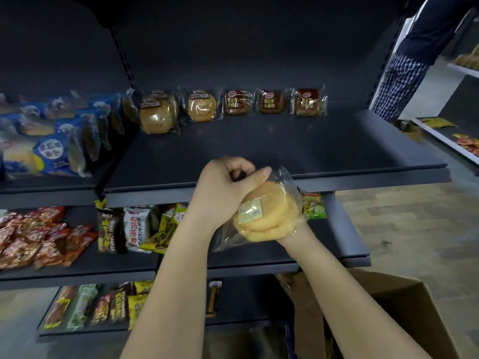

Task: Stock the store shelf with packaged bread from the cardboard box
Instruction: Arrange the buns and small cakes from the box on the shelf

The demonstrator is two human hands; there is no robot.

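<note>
Sitting between both hands, the bun [269, 216] hangs in the air just before the front edge of the shelf [285, 151], above the lower tier. It is round, golden and puffy, sealed in a clear, crinkled wrapper with a pale sticker on its face; the sticker's print is too blurred to read. The right hand [295, 235] is almost wholly hidden behind the bun: only its heel and wrist show, and it holds the pack from beneath. The left hand [228, 187] is balled into a fist at the wrapper's upper end, thumb laid along the plastic and pinching it; its fingertips are tucked out of sight. Both forearms rise from the bottom edge, converging.

At the back of the matte dark shelf lies a row of packs [233, 106]: two round buns, then three dark brown ones. Blue bags [51, 156] crowd the left bay, blurred. Snack packets [41, 239] fill the lower tiers. The cardboard box [388, 320] sits at lower right, cut off by the frame, its contents hard to make out. A checked sleeve [401, 84] of another person shows at upper right.
</note>
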